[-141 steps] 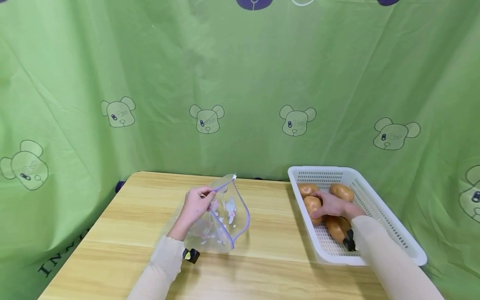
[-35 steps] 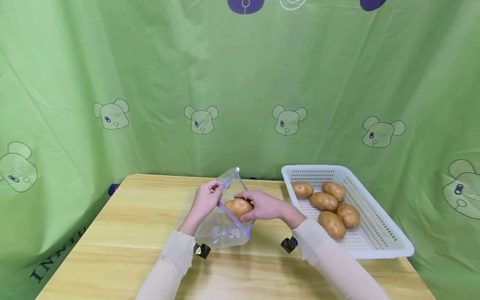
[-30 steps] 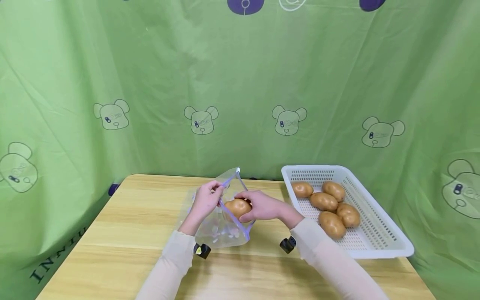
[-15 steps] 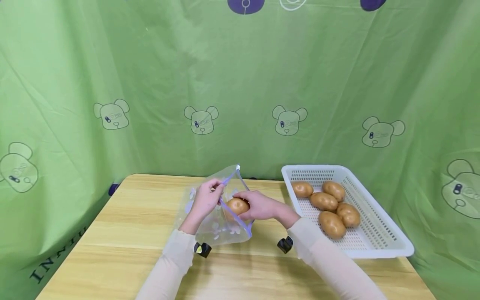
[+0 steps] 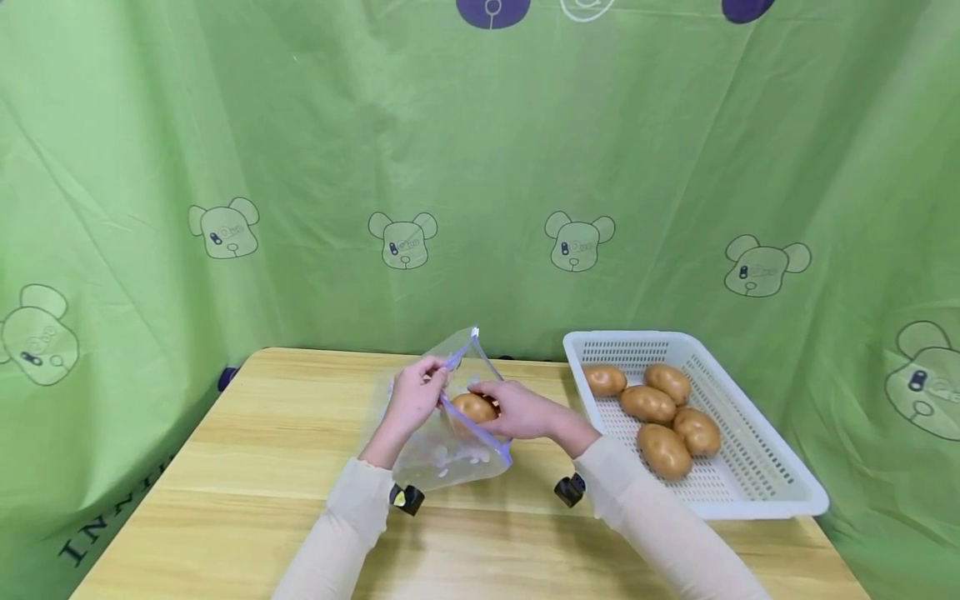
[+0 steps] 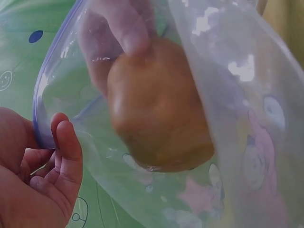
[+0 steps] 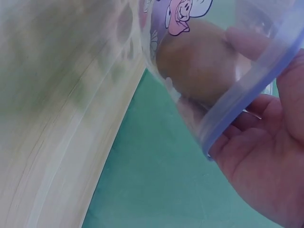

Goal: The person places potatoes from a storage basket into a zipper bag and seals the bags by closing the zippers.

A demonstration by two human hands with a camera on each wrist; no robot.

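My left hand (image 5: 414, 396) pinches the purple zip edge of a clear zip bag (image 5: 450, 468), holding its mouth apart. The bag has pastel cartoon prints and a white slider (image 5: 475, 332) at its upper corner. Reaching through the mouth, my right hand (image 5: 521, 412) grips a brown potato (image 5: 472, 407) from the right. In the left wrist view, the potato (image 6: 159, 107) shows within the bag, fingers over its top end. Through the plastic in the right wrist view, a finger and thumb lie on either side of the potato (image 7: 199, 61).
A white perforated basket (image 5: 757, 509) stands on the right of the wooden table (image 5: 247, 508). Several potatoes (image 5: 664, 452) lie in it. A green curtain (image 5: 487, 150) with bear heads hangs close behind the table. Small black cameras (image 5: 570, 490) sit at both wrists.
My right hand has moved left from the basket to the bag with a potato. Over the last second the potato has gone slightly deeper in, and the bag's lower corner has shifted right.
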